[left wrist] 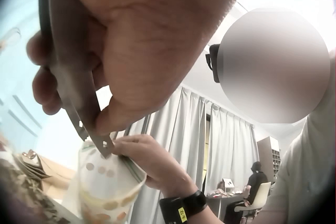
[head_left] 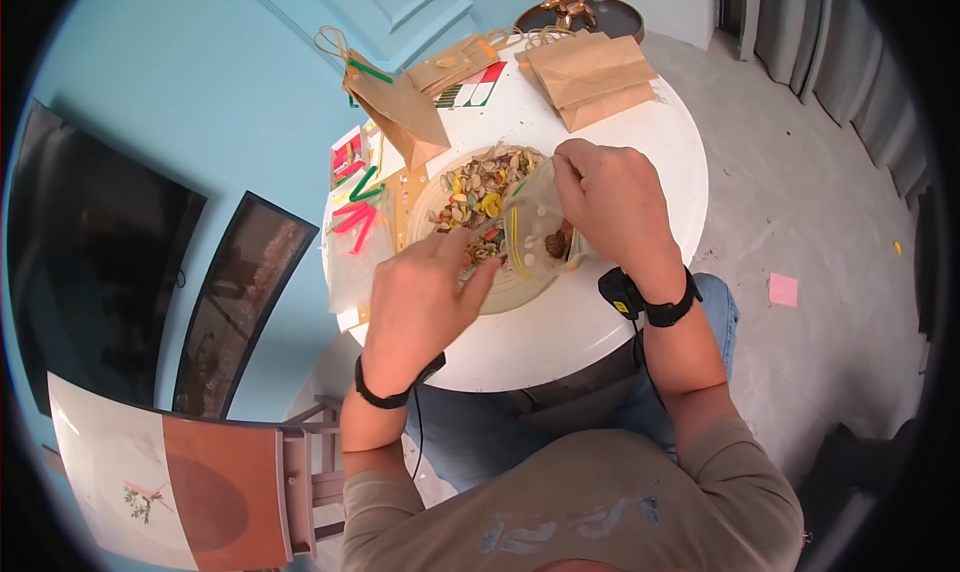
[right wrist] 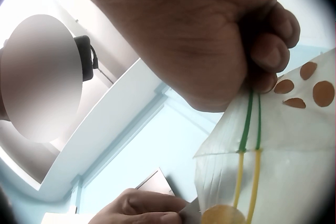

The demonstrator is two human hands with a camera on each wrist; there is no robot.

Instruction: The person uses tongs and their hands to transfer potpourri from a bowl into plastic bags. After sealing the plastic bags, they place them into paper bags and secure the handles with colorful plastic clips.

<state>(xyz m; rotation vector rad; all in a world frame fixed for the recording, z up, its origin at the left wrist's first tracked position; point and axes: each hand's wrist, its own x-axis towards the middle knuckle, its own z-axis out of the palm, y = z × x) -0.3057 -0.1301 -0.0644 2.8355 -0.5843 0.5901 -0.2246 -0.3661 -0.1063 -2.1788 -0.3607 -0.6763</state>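
Tongs (left wrist: pixel 71 66): grey metal, smooth, dull sheen. Zip bag (right wrist: pixel 299 140): thin translucent plastic, slightly creased. Dried petals (head_left: pixel 500 177): rough, papery, matt. Tabletop (head_left: pixel 682 162): white, smooth, slightly glossy. Paper bags (head_left: pixel 590 77) – brown, matt, creased. Balloon-dog figure (head_left: pixel 575 16) – metal-looking, copper-toned, shiny. Shirt (head_left: pixel 590 472): matt cloth. Curtains (left wrist: pixel 173 129): matt cloth. Floor (head_left: pixel 840 202): grey, faintly mottled, concrete-like.

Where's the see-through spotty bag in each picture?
Head: the spotty bag is just right of the middle, next to the right hand.
Left wrist: the spotty bag is at the bottom, left of the middle.
Right wrist: the spotty bag is at the lower right, cut off by the edge.
Shared landmark: the right hand, touching it in all three.
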